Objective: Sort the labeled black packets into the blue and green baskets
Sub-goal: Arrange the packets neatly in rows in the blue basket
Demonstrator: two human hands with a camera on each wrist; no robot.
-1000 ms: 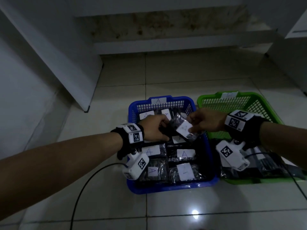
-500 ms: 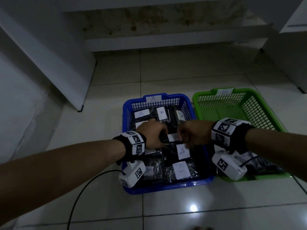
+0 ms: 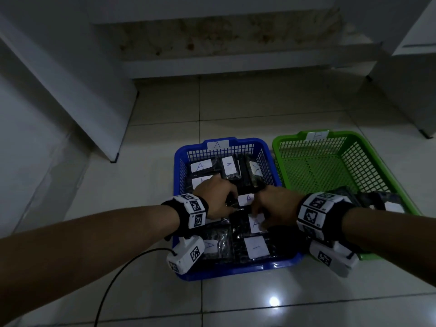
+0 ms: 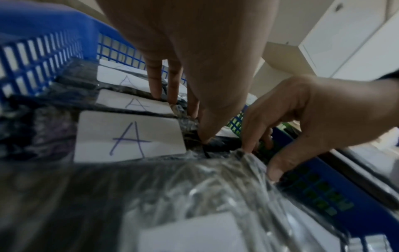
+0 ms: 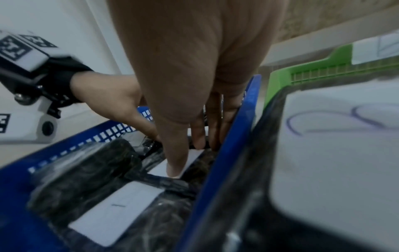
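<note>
The blue basket [image 3: 236, 271], tagged A, holds several black packets with white A labels. One of these packets [image 3: 246, 199] lies in the basket's middle between my hands. My left hand [image 3: 219, 197] comes at it from the left, with straight fingers [image 4: 155, 81] whose tips touch the packets. My right hand [image 3: 273, 204] reaches in from the right, its thumb [image 5: 175, 163] and straight fingers resting on the packet's label [image 5: 195, 156]. The green basket [image 3: 318, 166] stands to the right. A labeled packet [image 3: 377, 199] lies at its near end, partly hidden by my right wrist.
A black cable [image 3: 118, 274] runs over the tiled floor from my left wrist camera. A white panel [image 3: 70, 79] leans at the left, a low step [image 3: 236, 64] crosses the back, and a white cabinet [image 3: 412, 79] stands at the right.
A second ago both hands held the packet above the blue basket. They have lowered it into the basket's middle, and my fingers now lie on it.
</note>
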